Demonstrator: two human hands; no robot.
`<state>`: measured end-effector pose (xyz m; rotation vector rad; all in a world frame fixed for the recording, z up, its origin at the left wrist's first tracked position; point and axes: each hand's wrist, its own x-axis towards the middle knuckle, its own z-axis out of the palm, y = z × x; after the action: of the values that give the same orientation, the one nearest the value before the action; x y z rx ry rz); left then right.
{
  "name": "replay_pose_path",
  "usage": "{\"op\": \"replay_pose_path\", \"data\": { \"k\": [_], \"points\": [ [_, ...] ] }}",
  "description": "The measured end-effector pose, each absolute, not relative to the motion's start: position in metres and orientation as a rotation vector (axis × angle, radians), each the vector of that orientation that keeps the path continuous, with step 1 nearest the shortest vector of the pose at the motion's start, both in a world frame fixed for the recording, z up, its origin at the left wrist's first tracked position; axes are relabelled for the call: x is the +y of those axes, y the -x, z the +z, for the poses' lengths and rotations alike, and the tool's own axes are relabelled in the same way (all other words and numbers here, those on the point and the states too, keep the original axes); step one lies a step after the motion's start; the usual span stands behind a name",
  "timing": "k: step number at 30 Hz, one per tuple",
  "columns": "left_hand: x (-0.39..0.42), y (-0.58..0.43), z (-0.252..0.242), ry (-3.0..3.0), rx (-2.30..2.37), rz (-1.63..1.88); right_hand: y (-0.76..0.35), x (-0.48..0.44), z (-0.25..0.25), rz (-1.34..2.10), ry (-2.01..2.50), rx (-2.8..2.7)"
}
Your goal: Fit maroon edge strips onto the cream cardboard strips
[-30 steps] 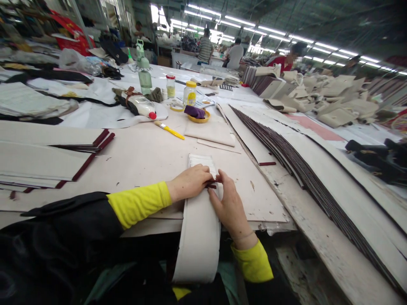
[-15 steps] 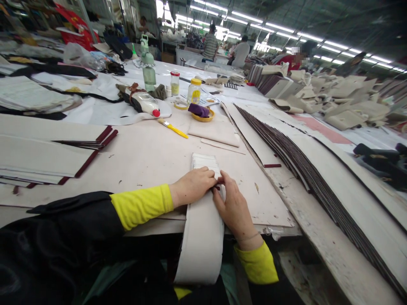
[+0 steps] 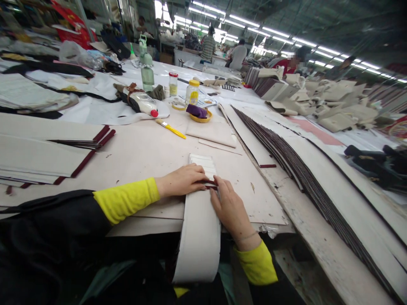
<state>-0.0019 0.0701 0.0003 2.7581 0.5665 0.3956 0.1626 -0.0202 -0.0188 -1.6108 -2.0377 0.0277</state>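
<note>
A long off-white strip panel (image 3: 200, 241) runs from the board toward my body and hangs in a curve over the table edge. Across it lies a narrow dark red edge band (image 3: 210, 183), just in front of a pale, lined piece (image 3: 203, 163). My left hand (image 3: 186, 178) comes from the left, its fingers closed on the band's left part. On the other side, my right hand (image 3: 230, 207) pinches the band's right end between thumb and fingers. The fingers partly hide the band.
Left are stacked panels with dark red ends (image 3: 63, 156). A yellow-handled brush (image 3: 171, 129), a yellow dish (image 3: 200, 117) with purple cloth and a yellow-lidded jar (image 3: 192, 92) stand farther back. A fanned stack of long panels (image 3: 286, 156) lies right. People work in the background.
My left hand has slid left, away from my right fingers, baring more of the dark red band. My right hand stays near the band's right end. The view has shifted slightly.
</note>
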Motion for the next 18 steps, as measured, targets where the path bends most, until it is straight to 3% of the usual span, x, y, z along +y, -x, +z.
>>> {"op": "replay_pose_path", "data": {
  "k": [9, 18],
  "points": [
    [0.071, 0.023, -0.006, -2.559, 0.572, 0.564, -0.151, -0.009, -0.01, -0.051, 1.596, -2.178],
    [0.071, 0.024, -0.012, -2.732, 0.576, 0.492, -0.147, -0.005, -0.009, -0.004, 1.58, -2.249]
  ]
}}
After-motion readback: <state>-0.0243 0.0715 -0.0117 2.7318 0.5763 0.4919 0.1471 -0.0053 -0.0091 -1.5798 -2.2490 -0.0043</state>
